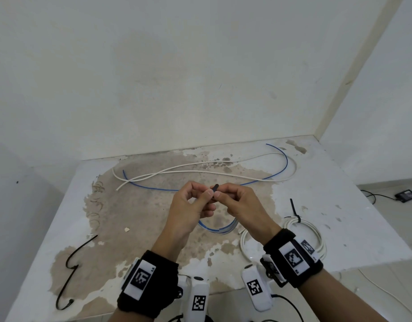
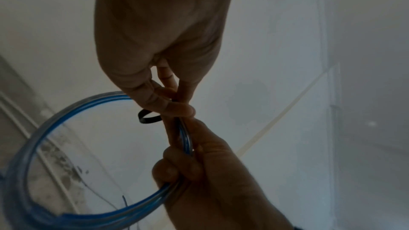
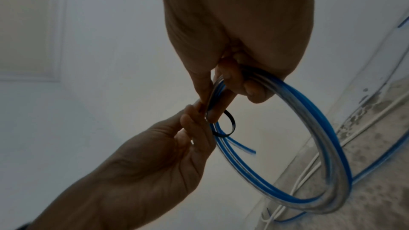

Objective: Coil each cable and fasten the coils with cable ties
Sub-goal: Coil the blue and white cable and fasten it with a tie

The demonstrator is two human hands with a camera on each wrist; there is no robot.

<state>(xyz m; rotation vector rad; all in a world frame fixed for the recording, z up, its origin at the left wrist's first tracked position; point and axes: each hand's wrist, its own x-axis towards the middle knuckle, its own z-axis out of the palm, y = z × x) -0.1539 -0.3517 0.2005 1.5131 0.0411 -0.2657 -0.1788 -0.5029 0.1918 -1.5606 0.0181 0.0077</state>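
A blue cable coil [image 1: 217,228] hangs under my two hands above the table's middle. My right hand [image 1: 220,194] grips the coil's top strands in curled fingers, as the right wrist view shows [image 3: 241,86]. My left hand [image 1: 206,194] pinches a black cable tie [image 1: 215,187] against the strands. The tie forms a small loose loop [image 2: 148,116] round the blue coil [image 2: 33,146]; the same tie loop [image 3: 228,127] shows beside a short free cable end. A loose blue cable [image 1: 286,163] and a loose white cable [image 1: 200,171] lie uncoiled at the back.
A white coil [image 1: 316,231], bound with a black tie, lies on the stained table [image 1: 142,217] at the right. More black ties [image 1: 71,267] lie near the front left edge. Walls stand close behind and to the right. A power adapter [image 1: 407,195] sits on the floor.
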